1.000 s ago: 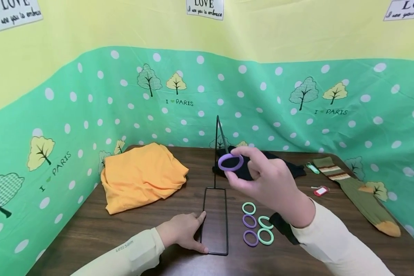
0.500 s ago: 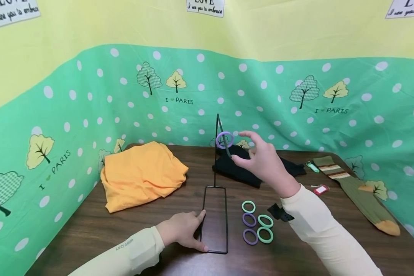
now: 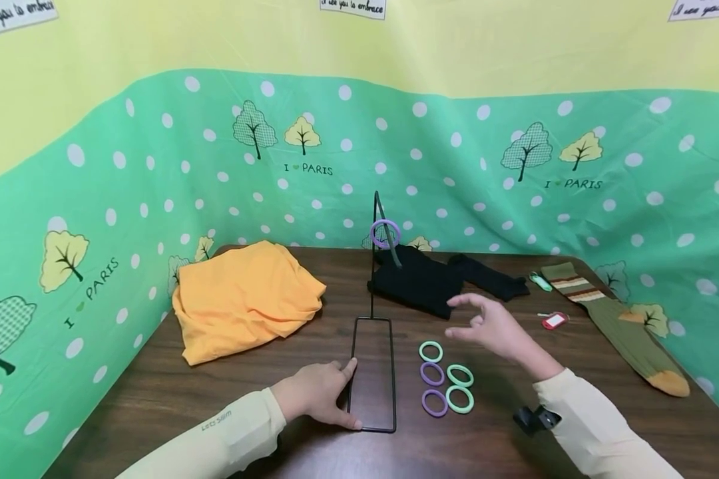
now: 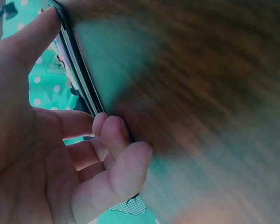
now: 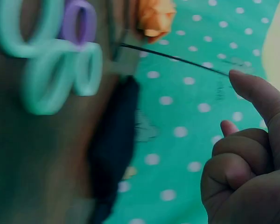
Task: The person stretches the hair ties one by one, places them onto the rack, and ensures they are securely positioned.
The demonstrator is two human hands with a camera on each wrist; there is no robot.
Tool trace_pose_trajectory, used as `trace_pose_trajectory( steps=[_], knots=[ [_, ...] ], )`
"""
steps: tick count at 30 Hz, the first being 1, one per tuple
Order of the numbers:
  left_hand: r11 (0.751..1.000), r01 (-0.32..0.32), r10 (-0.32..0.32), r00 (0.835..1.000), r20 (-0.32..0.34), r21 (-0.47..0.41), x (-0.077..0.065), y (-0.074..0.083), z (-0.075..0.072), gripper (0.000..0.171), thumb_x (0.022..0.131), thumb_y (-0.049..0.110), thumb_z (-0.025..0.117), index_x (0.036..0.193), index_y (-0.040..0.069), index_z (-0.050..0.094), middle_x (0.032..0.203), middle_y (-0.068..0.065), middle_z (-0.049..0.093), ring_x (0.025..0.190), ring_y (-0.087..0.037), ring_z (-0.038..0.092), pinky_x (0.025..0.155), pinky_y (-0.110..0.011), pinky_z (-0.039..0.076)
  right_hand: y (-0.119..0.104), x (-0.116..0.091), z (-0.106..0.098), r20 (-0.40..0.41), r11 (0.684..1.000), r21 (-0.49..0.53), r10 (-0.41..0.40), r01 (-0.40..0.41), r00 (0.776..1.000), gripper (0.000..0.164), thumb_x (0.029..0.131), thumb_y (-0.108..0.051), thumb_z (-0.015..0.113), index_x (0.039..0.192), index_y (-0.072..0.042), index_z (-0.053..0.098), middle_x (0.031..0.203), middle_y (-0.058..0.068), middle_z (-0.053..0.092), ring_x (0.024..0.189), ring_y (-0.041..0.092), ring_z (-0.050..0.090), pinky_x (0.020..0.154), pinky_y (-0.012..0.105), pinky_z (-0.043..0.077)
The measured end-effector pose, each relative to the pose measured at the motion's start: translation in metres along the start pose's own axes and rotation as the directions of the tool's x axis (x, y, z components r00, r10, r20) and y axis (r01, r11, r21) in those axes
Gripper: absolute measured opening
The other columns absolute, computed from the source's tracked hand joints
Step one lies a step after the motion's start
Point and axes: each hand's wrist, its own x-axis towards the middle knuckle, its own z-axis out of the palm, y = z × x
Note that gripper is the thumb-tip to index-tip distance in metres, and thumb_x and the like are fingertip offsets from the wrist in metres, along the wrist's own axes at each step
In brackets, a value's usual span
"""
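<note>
My left hand [image 3: 317, 396] lies at the near left of a black wire stand [image 3: 392, 372], thumb at its base corner and forefinger along the side rod. In the left wrist view the thumb [image 4: 35, 39] touches the dark rod. A purple ring [image 3: 398, 234] hangs on the slanting arm at the stand's top. To the right of the base, my right hand [image 3: 497, 329] hovers with nothing in it, thumb and forefinger spread, other fingers curled. Near it on the table lie three green rings [image 3: 471, 400] and two purple rings [image 3: 424, 403].
A bunched orange cloth [image 3: 245, 303] sits at the back left. Black clothing [image 3: 419, 283] lies behind the stand. At the right are a green key tag [image 3: 540, 282], a red key tag [image 3: 554, 321] and an olive sock [image 3: 623, 336]. Patterned curtain [image 3: 455, 173] surrounds the wooden table.
My right hand let go of the purple ring, now on the stand's arm, and drew back down and right towards the rings on the table. The left hand stays on the base.
</note>
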Motion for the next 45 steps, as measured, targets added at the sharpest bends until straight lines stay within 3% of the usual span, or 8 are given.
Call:
trace_pose_trajectory(
  steps=[7,17,31,45],
  knots=[
    [1.0,0.005,-0.005,1.0,0.003,0.007,0.0,-0.001,-0.002,0.104,0.069,0.074,0.058,0.144,0.007,0.032,0.134,-0.011,0.051,0.117,-0.02,0.054,0.088,-0.033,0.048,0.04,-0.022,0.006,0.16,0.993,0.072,0.076,-0.089,0.984,0.064,0.073,-0.02,0.078,0.126,-0.001,0.048,0.049,-0.008,0.026,0.04,0.006,0.025,0.037,0.022,0.025],
    [1.0,-0.001,0.001,1.0,0.003,0.01,-0.001,-0.001,-0.002,0.104,0.069,0.074,0.058,0.144,0.007,0.032,0.133,-0.011,0.052,0.116,-0.019,0.054,0.087,-0.033,0.049,0.071,-0.031,0.01,0.364,0.977,0.082,0.155,-0.197,0.918,0.055,0.073,-0.009,0.074,0.122,-0.002,0.049,0.049,-0.008,0.034,0.036,0.002,0.026,0.037,0.017,0.025],
    [1.0,-0.004,0.004,1.0,-0.004,0.006,-0.002,-0.001,-0.003,0.104,0.069,0.074,0.059,0.144,0.007,0.032,0.133,-0.01,0.052,0.116,-0.018,0.055,0.086,-0.032,0.049,0.07,-0.021,0.019,0.377,0.987,0.057,0.115,-0.147,0.919,0.038,0.073,-0.008,0.074,0.104,-0.002,0.054,0.049,-0.009,0.035,0.035,0.0,0.027,0.036,0.017,0.024],
    [1.0,0.011,-0.011,1.0,0.01,0.006,0.0,0.0,-0.002,0.104,0.069,0.075,0.058,0.145,0.009,0.031,0.134,-0.01,0.051,0.117,-0.018,0.054,0.086,-0.032,0.049,0.065,-0.023,0.017,0.317,0.991,0.058,0.097,-0.122,0.943,0.036,0.074,-0.008,0.072,0.104,0.0,0.054,0.05,-0.007,0.035,0.039,0.004,0.03,0.038,0.018,0.026]
  ],
)
